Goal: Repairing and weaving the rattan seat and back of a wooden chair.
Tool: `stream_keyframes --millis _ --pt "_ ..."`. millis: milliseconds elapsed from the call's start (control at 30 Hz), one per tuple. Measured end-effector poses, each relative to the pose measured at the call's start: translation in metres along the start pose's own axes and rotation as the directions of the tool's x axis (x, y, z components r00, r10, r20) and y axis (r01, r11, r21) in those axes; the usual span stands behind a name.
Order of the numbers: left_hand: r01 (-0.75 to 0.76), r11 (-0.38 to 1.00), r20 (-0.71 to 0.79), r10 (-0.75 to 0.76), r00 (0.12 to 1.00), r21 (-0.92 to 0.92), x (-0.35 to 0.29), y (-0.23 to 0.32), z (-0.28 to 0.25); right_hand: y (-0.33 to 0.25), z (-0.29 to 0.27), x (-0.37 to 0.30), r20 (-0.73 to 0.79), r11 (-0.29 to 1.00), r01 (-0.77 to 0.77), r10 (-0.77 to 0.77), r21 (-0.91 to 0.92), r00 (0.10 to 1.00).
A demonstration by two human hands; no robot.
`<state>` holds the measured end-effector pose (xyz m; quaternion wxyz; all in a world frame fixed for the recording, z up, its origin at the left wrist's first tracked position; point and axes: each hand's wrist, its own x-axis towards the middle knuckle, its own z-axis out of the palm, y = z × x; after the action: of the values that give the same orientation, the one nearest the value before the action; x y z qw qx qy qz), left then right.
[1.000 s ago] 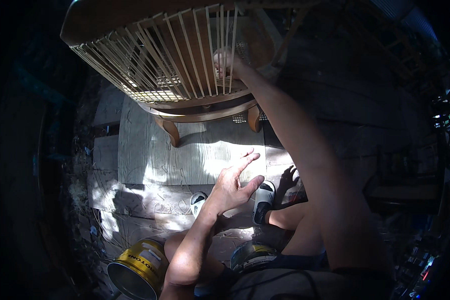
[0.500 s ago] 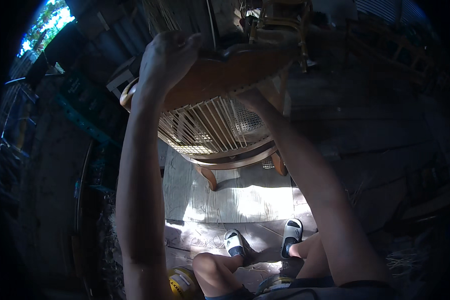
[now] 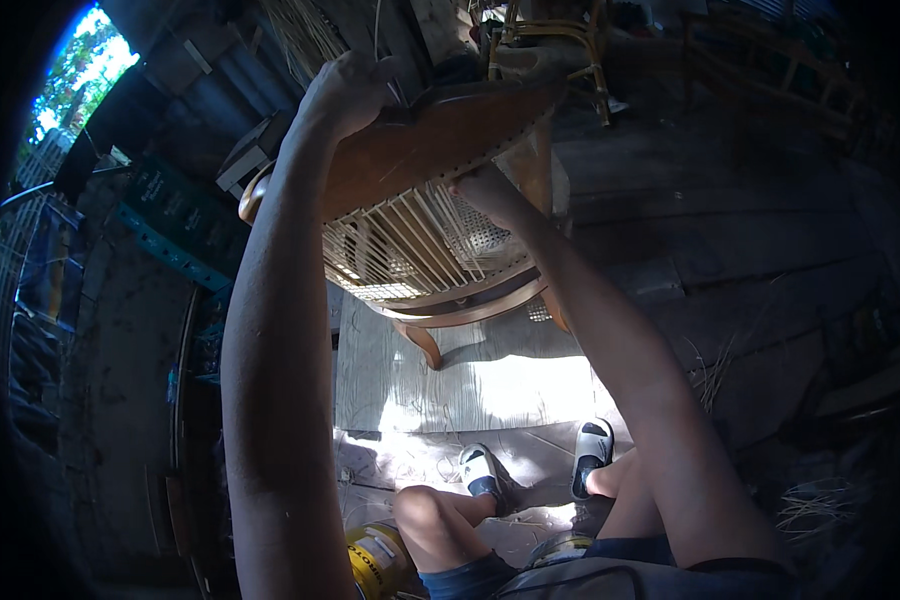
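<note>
A wooden chair (image 3: 440, 135) stands before me, its broad curved top rail pierced by a row of small holes along the lower edge. Pale cane strands (image 3: 410, 240) run side by side from that rail down toward the seat. My left hand (image 3: 345, 95) is curled at the upper edge of the rail; a thin strand rises near it, and a small dark pointed shape shows by its fingertips. Below the rail, my right hand (image 3: 490, 195) has its fingers closed among the cane strands. What either hand pinches is too dim to make out.
A green crate (image 3: 175, 220) stands to the left. Behind the chair are a rattan chair frame (image 3: 550, 40) and a bundle of long strands (image 3: 305, 40). A yellow bucket (image 3: 375, 560) sits by my leg. Loose cane scraps (image 3: 820, 505) lie at lower right.
The view has shifted slightly. My right hand has come out a little from beneath the rail, showing more of its fingers. My left hand stays at the rail's upper edge.
</note>
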<state>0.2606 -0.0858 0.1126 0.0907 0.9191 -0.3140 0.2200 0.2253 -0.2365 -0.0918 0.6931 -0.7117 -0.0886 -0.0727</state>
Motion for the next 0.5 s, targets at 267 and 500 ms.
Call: stream_keyframes --millis 267,500 --pt "0.13 0.98 -0.144 -0.108 0.984 0.151 -0.018 -0.001 -0.007 -0.055 0.047 -0.1 -0.258 0.993 0.096 -0.075 0.071 0.963" --pt "0.135 0.987 -0.241 -0.11 0.964 0.088 -0.031 0.025 -0.01 -0.067 0.055 -0.079 -0.083 0.896 -0.084 0.133 0.437 0.988"
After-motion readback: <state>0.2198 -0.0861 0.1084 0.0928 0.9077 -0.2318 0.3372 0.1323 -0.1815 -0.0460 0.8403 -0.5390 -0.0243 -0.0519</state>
